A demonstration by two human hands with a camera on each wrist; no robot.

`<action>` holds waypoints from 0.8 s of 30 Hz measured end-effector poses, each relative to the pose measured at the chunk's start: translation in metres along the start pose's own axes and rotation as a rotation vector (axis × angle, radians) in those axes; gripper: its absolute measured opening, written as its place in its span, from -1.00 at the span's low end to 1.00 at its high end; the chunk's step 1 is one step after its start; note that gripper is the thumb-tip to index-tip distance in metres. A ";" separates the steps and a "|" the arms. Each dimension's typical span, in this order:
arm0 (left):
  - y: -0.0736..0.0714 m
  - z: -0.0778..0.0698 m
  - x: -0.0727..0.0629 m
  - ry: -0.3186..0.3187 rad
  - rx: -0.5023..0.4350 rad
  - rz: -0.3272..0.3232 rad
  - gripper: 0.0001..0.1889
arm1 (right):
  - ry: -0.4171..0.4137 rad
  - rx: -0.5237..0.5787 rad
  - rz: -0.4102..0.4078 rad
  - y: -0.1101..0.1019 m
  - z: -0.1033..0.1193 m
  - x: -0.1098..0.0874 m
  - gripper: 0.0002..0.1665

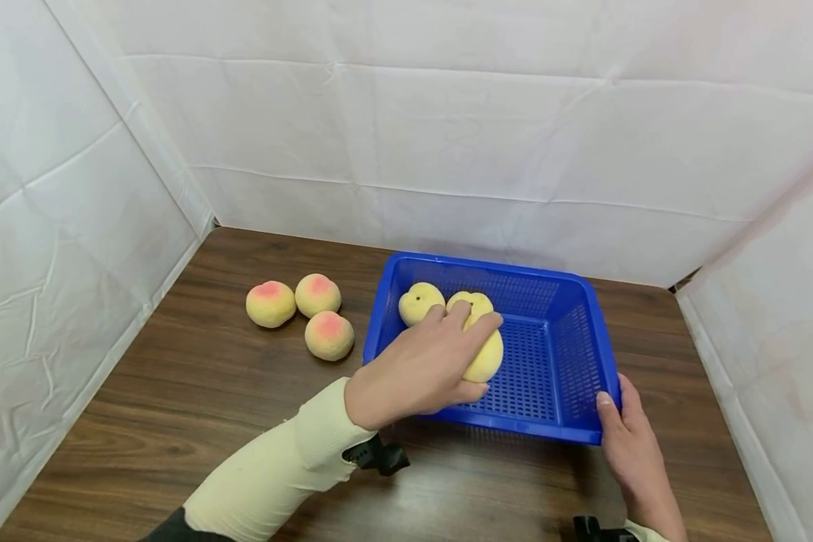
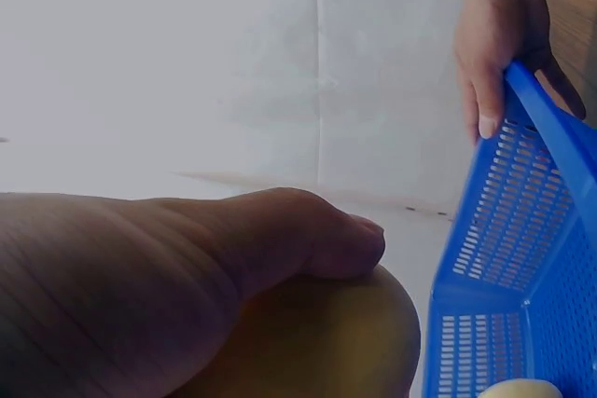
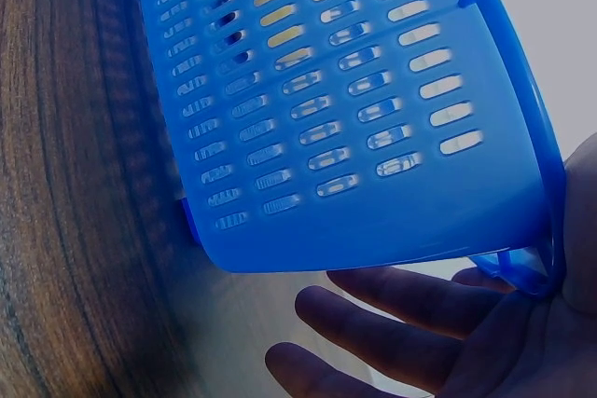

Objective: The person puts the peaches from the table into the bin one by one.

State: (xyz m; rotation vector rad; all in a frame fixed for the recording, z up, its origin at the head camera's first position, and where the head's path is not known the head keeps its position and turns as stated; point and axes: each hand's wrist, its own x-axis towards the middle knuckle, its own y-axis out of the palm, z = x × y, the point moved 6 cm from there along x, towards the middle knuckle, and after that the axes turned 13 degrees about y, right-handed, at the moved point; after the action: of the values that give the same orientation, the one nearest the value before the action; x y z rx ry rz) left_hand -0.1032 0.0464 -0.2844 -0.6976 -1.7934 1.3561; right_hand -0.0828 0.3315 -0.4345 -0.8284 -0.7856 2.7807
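My left hand (image 1: 416, 369) grips a pale yellow peach (image 1: 485, 360) over the left half of a blue plastic basket (image 1: 525, 369). In the left wrist view the thumb lies along the top of that peach. Two more yellow peaches, one at the left (image 1: 420, 302) and one partly behind my fingers (image 1: 473, 301), sit inside the basket along its far left part. My right hand (image 1: 633, 444) holds the basket's near right corner, thumb over the rim. Its other fingers spread outside and below that rim in the right wrist view.
Three peaches with pink tops, a left one (image 1: 271, 304), a back one (image 1: 318, 294) and a front one (image 1: 329, 336), lie on the brown wooden table (image 1: 176, 391) left of the basket. White sheeting (image 1: 447, 135) stands close behind the basket and along both sides.
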 end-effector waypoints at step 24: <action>-0.009 -0.018 0.066 0.154 0.074 0.068 -0.33 | -0.006 0.020 0.004 0.001 -0.001 0.002 -0.22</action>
State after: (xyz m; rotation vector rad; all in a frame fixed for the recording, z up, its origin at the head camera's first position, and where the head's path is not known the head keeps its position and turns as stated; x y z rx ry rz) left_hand -0.1245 0.1055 -0.2565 -0.8070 -1.6035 1.3672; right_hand -0.0837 0.3312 -0.4365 -0.8201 -0.7572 2.7909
